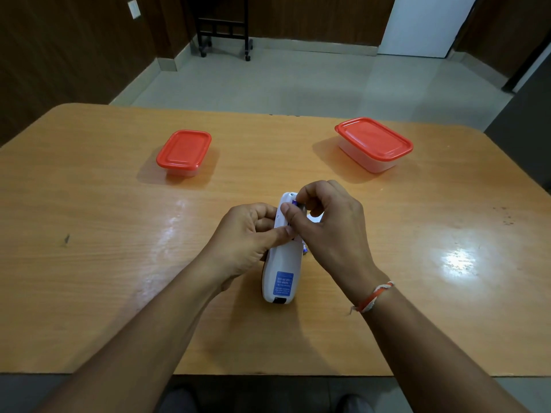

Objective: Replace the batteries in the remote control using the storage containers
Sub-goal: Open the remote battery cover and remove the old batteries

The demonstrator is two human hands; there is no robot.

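One wooden table (89, 278) bears two red-lidded storage containers, far left (184, 152) and far right (374, 143), both closed. One white remote control (278, 272), back upward with a blue label, lies near centre. Your left hand (244, 234) grips its side; your right hand (331, 231) pinches a purple battery (295, 203) at its far end.

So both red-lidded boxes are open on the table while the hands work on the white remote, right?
Not quite. Both boxes, the left box and the right box, have their lids on, as the head view shows. They stand on the table while the hands work on the white remote.
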